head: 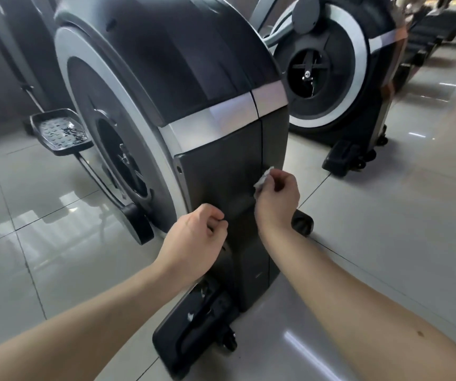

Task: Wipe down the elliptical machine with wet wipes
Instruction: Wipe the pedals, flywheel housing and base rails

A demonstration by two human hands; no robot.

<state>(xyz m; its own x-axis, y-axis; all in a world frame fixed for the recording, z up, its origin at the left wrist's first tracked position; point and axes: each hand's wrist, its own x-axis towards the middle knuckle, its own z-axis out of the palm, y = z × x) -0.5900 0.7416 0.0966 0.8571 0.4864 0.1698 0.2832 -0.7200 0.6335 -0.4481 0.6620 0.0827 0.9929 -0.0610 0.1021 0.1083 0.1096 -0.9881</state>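
The crumpled white wet wipe [262, 180] sits against the right part of the dark grey rear panel of the big black-and-silver elliptical machine [221, 166], below its brushed silver band [213, 119]. Only a small bunch of the wipe shows; the rest is hidden inside the right hand [277, 196], whose fingers [283, 178] are curled round it and hold it to the panel, wrist bent, forearm running in from the near right corner. The left hand [196, 235] is lower and to the left, at the panel's left edge, fingers curled toward the palm with the thumb against them; nothing shows in it, and whether the knuckles touch the panel is hard to make out. Near the person, the machine's black plastic base foot [191, 331] is partly covered by the left forearm. The top of the housing is cut off by the upper edge. To the left a black ribbed foot pedal [59, 133] stands out beside the flywheel disc. Far right stands a second black-and-white elliptical [328, 64], blurred, on the glossy pale tiled floor [386, 215].
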